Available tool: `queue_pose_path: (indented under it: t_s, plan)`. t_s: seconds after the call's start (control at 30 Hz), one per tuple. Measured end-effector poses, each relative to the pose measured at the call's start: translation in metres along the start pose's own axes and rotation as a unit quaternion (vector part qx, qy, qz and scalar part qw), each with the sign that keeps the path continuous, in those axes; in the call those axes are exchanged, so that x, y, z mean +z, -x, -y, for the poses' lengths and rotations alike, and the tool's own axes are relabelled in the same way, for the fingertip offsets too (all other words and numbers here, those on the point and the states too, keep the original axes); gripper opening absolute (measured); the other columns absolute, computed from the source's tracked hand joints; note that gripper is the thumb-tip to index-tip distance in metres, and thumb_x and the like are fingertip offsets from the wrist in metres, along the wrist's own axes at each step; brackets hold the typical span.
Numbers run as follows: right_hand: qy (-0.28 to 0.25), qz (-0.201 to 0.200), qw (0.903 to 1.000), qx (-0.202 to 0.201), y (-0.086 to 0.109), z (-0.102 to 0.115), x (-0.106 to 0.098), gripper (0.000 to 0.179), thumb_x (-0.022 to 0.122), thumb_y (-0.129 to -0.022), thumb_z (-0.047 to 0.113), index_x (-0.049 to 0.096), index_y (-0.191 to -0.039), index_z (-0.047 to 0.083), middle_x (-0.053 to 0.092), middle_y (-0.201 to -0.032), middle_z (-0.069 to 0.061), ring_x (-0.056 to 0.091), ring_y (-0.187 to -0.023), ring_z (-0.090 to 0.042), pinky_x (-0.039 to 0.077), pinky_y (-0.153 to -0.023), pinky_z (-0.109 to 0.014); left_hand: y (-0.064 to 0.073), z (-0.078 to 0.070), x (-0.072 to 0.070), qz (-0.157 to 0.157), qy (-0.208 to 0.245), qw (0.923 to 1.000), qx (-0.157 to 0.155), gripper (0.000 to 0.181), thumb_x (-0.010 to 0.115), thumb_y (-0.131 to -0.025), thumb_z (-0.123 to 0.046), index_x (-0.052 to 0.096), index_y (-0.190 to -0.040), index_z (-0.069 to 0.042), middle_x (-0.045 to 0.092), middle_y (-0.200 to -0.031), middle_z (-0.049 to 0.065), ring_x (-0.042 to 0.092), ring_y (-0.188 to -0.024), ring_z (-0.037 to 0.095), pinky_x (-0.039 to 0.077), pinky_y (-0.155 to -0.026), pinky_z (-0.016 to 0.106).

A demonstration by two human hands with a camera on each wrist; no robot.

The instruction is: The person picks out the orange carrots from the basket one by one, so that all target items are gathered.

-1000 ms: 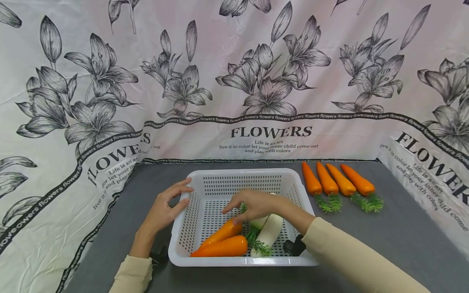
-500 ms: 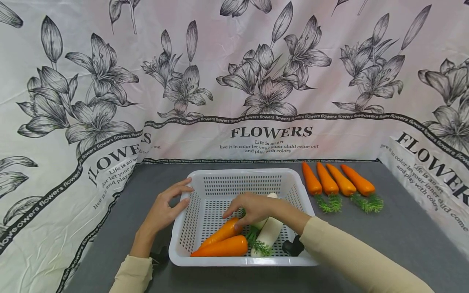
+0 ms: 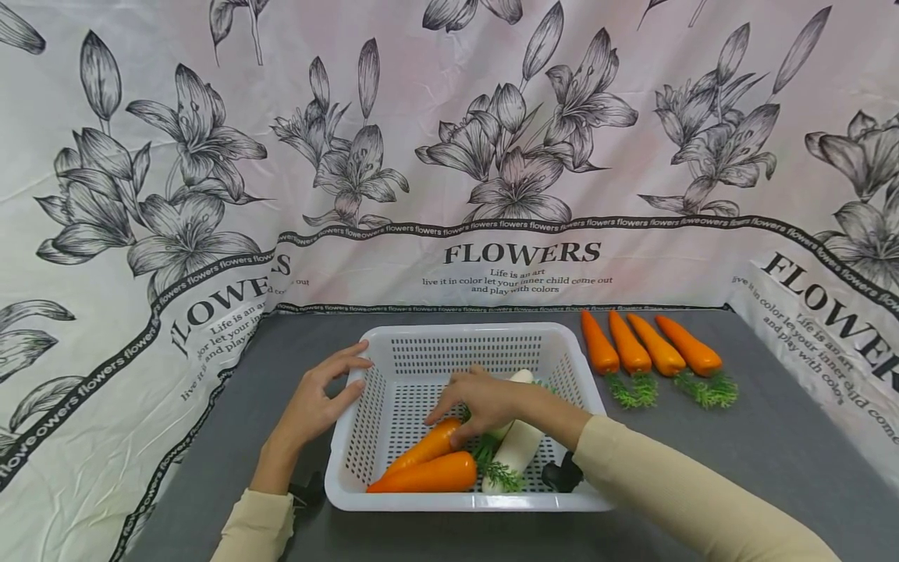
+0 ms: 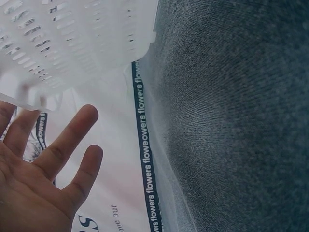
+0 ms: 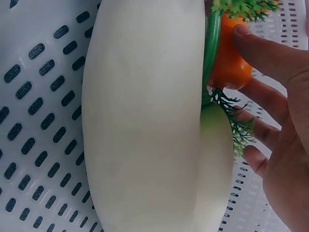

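Note:
A white perforated basket [image 3: 485,502] holds two orange carrots and two white radishes. My right hand [image 3: 485,400] reaches into it from the right and grips the thick end of the farther carrot [image 3: 424,447], thumb on the near side and fingers round the far side. Beside it, the nearer carrot [image 3: 435,474] lies with its tip to the left. In the right wrist view one radish [image 5: 145,116] fills the middle, partly covering the other radish [image 5: 216,169]. My left hand [image 3: 319,394] rests its fairly straight, spread fingers on the basket's left rim.
Outside the basket at the back right, several carrots [image 3: 635,343] lie in a row on the grey tablecloth [image 3: 702,460], green tops toward me. A dark object [image 3: 562,473] sits by the basket's right front corner. A flower-printed curtain [image 3: 520,269] stands behind.
My right hand has lowered slightly onto the farther carrot, its thumb coming down on the near side. My left hand stays on the rim, and the basket holds its place.

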State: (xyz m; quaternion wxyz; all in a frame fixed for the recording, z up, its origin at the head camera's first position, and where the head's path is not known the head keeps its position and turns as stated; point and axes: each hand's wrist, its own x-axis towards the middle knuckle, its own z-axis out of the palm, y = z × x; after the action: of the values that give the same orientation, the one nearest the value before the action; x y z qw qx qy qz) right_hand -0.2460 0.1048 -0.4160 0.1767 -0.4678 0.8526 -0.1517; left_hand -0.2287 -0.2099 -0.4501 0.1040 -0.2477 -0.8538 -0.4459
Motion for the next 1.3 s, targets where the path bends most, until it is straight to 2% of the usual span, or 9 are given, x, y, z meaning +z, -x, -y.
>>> queue_pose_path:
  t_s: [0.1, 0.17, 0.23, 0.4, 0.57, 0.67, 0.9, 1.03, 1.3]
  plan:
    - [-0.007, 0.008, 0.9999, -0.005, -0.001, -0.001, 0.001, 0.040, 0.080, -0.088, 0.031, 0.073, -0.128, 0.026, 0.073, -0.125, 0.015, 0.059, -0.112, -0.002, 0.037, -0.107, -0.045, 0.000, 0.001, 0.000, -0.001, -0.002, 1.0000, 0.000, 0.029, 0.067, -0.097, -0.017, 0.070, -0.126, -0.016, 0.052, -0.155, 0.002, 0.051, -0.140, 0.029, 0.050, -0.098, 0.039]
    - [-0.010, 0.009, 0.9998, -0.013, -0.001, -0.001, 0.002, 0.039, 0.080, -0.088, 0.029, 0.073, -0.127, 0.024, 0.074, -0.123, 0.013, 0.063, -0.109, 0.000, 0.042, -0.105, -0.040, 0.000, 0.001, 0.000, -0.001, -0.002, 1.0000, 0.001, 0.029, 0.067, -0.097, -0.017, 0.070, -0.126, -0.016, 0.052, -0.155, 0.002, 0.051, -0.141, 0.029, 0.050, -0.098, 0.035]
    - [-0.010, 0.010, 0.9998, -0.015, 0.000, -0.001, 0.002, 0.039, 0.080, -0.088, 0.029, 0.074, -0.126, 0.023, 0.074, -0.122, 0.012, 0.065, -0.104, 0.001, 0.044, -0.095, -0.029, 0.000, 0.001, 0.000, 0.000, -0.002, 1.0000, 0.002, 0.030, 0.066, -0.097, -0.017, 0.070, -0.126, -0.016, 0.052, -0.155, 0.002, 0.051, -0.140, 0.029, 0.050, -0.098, 0.033]
    - [-0.020, 0.011, 0.9997, 0.003, 0.000, -0.002, 0.002, 0.042, 0.082, -0.087, 0.028, 0.073, -0.128, 0.023, 0.075, -0.118, 0.012, 0.063, -0.096, -0.001, 0.031, -0.090, -0.033, 0.001, 0.001, 0.000, 0.002, 0.002, 1.0000, -0.001, 0.030, 0.066, -0.097, -0.016, 0.070, -0.126, -0.016, 0.052, -0.155, 0.003, 0.051, -0.140, 0.029, 0.051, -0.099, 0.040]
    - [-0.006, 0.004, 0.9998, 0.017, 0.002, -0.002, -0.001, 0.043, 0.082, -0.086, 0.027, 0.072, -0.128, 0.022, 0.072, -0.111, 0.010, 0.059, -0.095, -0.004, 0.026, -0.091, -0.042, 0.001, 0.001, 0.000, 0.004, 0.001, 1.0000, -0.002, 0.029, 0.066, -0.097, -0.017, 0.070, -0.126, -0.017, 0.052, -0.155, 0.002, 0.051, -0.141, 0.029, 0.051, -0.100, 0.043]
    - [-0.001, 0.005, 0.9998, 0.019, 0.004, -0.002, -0.005, 0.040, 0.080, -0.087, 0.027, 0.073, -0.126, 0.023, 0.070, -0.112, 0.010, 0.057, -0.097, -0.004, 0.027, -0.089, -0.039, 0.000, 0.002, -0.001, 0.005, 0.001, 1.0000, 0.000, 0.030, 0.066, -0.097, -0.017, 0.070, -0.126, -0.017, 0.051, -0.156, 0.002, 0.051, -0.141, 0.029, 0.051, -0.100, 0.038]
    - [-0.047, 0.032, 0.9984, 0.005, 0.006, 0.000, -0.016, 0.031, 0.078, -0.089, 0.024, 0.074, -0.119, 0.017, 0.069, -0.106, 0.005, 0.060, -0.093, -0.006, 0.047, -0.088, -0.025, 0.000, 0.002, 0.000, 0.006, 0.002, 1.0000, -0.002, 0.030, 0.066, -0.098, -0.018, 0.070, -0.127, -0.017, 0.050, -0.156, 0.002, 0.050, -0.142, 0.030, 0.051, -0.100, 0.044]
    - [-0.074, 0.050, 0.9960, -0.005, 0.008, 0.000, -0.021, 0.026, 0.076, -0.089, 0.019, 0.075, -0.115, 0.014, 0.071, -0.100, 0.006, 0.061, -0.088, -0.004, 0.051, -0.085, -0.022, 0.001, 0.001, 0.000, 0.006, 0.003, 1.0000, -0.002, 0.030, 0.066, -0.098, -0.017, 0.070, -0.127, -0.016, 0.050, -0.156, 0.002, 0.050, -0.142, 0.030, 0.051, -0.100, 0.043]
    - [-0.098, 0.021, 0.9950, -0.003, 0.021, -0.001, -0.037, 0.043, 0.076, -0.090, 0.018, 0.069, -0.132, 0.011, 0.072, -0.126, 0.001, 0.063, -0.101, -0.005, 0.052, -0.093, -0.027, 0.000, -0.002, -0.002, 0.008, 0.005, 0.9999, -0.007, 0.030, 0.066, -0.098, -0.018, 0.070, -0.127, -0.015, 0.050, -0.156, 0.003, 0.049, -0.142, 0.031, 0.051, -0.101, 0.042]
